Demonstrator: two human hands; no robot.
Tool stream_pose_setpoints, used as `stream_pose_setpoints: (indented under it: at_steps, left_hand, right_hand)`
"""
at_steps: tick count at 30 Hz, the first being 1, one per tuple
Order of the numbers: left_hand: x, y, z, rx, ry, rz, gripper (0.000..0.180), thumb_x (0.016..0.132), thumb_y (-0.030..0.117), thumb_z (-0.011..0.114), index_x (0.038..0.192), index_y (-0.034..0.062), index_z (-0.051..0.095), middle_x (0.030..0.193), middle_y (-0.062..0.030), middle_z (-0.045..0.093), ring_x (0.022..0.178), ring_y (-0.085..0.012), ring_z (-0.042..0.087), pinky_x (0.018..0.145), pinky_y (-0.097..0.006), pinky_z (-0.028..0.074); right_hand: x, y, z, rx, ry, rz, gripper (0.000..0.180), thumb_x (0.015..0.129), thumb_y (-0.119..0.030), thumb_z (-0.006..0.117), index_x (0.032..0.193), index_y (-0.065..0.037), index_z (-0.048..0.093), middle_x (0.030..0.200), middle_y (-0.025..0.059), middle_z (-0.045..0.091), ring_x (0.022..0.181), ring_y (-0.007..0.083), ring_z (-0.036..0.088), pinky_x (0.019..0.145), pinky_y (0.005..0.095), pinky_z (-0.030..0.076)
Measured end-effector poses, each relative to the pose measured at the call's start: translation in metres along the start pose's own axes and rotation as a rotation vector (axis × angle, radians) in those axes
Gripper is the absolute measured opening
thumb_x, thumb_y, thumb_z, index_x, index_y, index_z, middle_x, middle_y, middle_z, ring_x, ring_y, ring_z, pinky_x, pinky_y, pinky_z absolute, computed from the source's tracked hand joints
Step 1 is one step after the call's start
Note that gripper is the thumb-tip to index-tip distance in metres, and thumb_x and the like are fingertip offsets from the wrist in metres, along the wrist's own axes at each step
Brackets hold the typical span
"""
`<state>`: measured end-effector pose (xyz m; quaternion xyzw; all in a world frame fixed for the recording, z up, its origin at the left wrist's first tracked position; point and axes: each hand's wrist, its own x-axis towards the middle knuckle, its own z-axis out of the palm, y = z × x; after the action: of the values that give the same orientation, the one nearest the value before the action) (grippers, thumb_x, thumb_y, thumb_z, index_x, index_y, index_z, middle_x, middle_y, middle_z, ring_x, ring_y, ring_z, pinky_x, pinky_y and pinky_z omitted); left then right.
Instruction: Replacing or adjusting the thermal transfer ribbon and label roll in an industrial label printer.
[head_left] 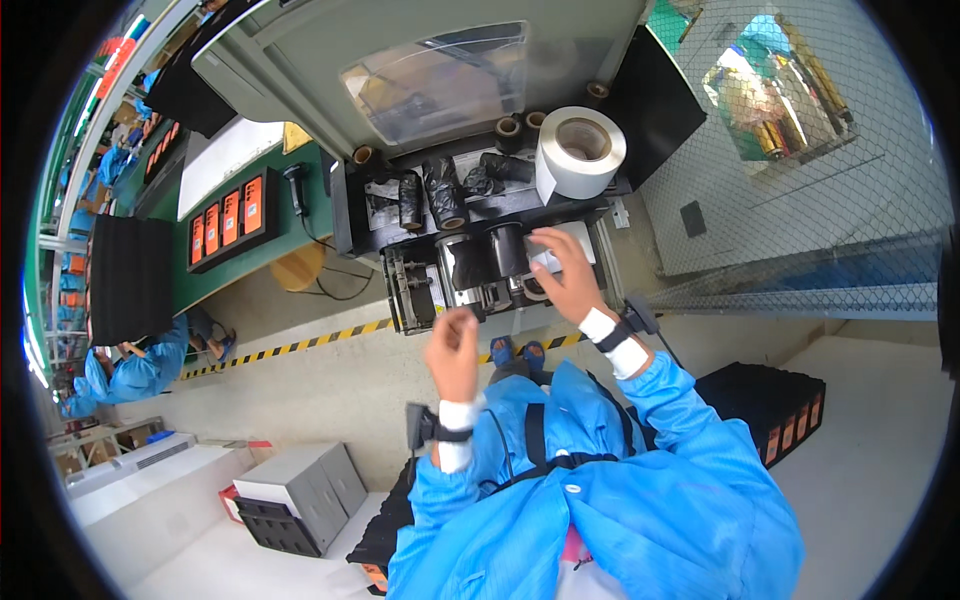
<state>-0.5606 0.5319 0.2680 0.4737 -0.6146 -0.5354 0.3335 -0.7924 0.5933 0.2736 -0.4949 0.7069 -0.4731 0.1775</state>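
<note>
A label printer (pixel 402 290) with its lid raised stands before me, a black ribbon roll (pixel 508 250) and a shiny dark ribbon roll (pixel 460 268) mounted inside it. My right hand (pixel 570 278) is open beside the black roll, thumb and fingers spread; whether a fingertip touches the roll is unclear. Just in front of the printer, my left hand (pixel 453 355) is closed with its fingers curled toward the thumb. Anything between those fingers is hidden. On the printer's top surface sit a large white label roll (pixel 597 185) and several crumpled black ribbon rolls (pixel 443 190).
To the left, a green table (pixel 290 225) carries a black tray (pixel 258 235) of orange-labelled pieces and a handheld scanner (pixel 294 188). Wire mesh (pixel 800 230) rises on the right. Black trays (pixel 770 400) are stacked behind me at right. A person in blue (pixel 150 365) works at far left.
</note>
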Motion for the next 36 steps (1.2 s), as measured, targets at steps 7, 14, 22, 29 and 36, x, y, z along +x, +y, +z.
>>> stream_pose_setpoints:
  at_steps: [7,14,22,29,36]
  left_hand:
    - [-0.040,-0.045,0.062,-0.441,-0.153,-0.510,0.043,0.106,0.034,0.061,0.137,0.0044,0.061,0.126,-0.0068,0.069,0.108,-0.0141,0.066,0.077,-0.029,0.052]
    - [0.003,-0.078,0.122,-1.050,0.206,-0.354,0.050,0.105,0.031,0.059,0.147,0.0063,0.052,0.149,-0.0079,0.055,0.139,-0.0257,0.049,0.112,-0.044,0.040]
    - [0.020,-0.072,0.150,-1.176,0.303,-0.311,0.044,0.109,0.037,0.055,0.140,0.0051,0.055,0.135,-0.0123,0.064,0.126,-0.0258,0.061,0.114,-0.047,0.048]
    - [0.006,-0.069,0.166,-1.400,0.292,-0.394,0.047,0.110,0.034,0.049,0.145,0.0039,0.051,0.144,-0.0203,0.056,0.143,-0.0379,0.050,0.118,-0.050,0.045]
    - [-0.008,-0.048,0.164,-1.363,0.240,-0.361,0.050,0.110,0.038,0.046,0.148,0.0059,0.048,0.152,-0.0256,0.050,0.145,-0.0423,0.046,0.121,-0.053,0.039]
  right_hand:
    - [-0.005,0.027,-0.003,0.060,-0.041,0.130,0.046,0.096,-0.015,0.068,0.138,-0.005,0.055,0.144,0.0135,0.057,0.128,0.0312,0.057,0.098,0.0394,0.052]
    - [-0.004,0.031,-0.016,0.053,-0.159,-0.045,0.037,0.096,-0.013,0.067,0.131,-0.004,0.059,0.141,0.0143,0.058,0.124,0.0305,0.058,0.096,0.0382,0.050]
    - [-0.023,0.059,-0.055,0.129,-0.238,-0.081,0.036,0.096,-0.011,0.067,0.131,-0.004,0.060,0.138,0.0148,0.059,0.118,0.0283,0.060,0.091,0.0364,0.052]
    - [-0.014,0.071,-0.067,0.176,-0.309,-0.050,0.031,0.096,-0.011,0.068,0.126,-0.004,0.064,0.133,0.0143,0.062,0.111,0.0254,0.064,0.089,0.0343,0.053]
    - [-0.013,0.078,-0.057,0.353,-0.369,0.039,0.023,0.098,-0.011,0.066,0.120,-0.003,0.064,0.125,0.0108,0.065,0.107,0.0220,0.067,0.088,0.0325,0.054]
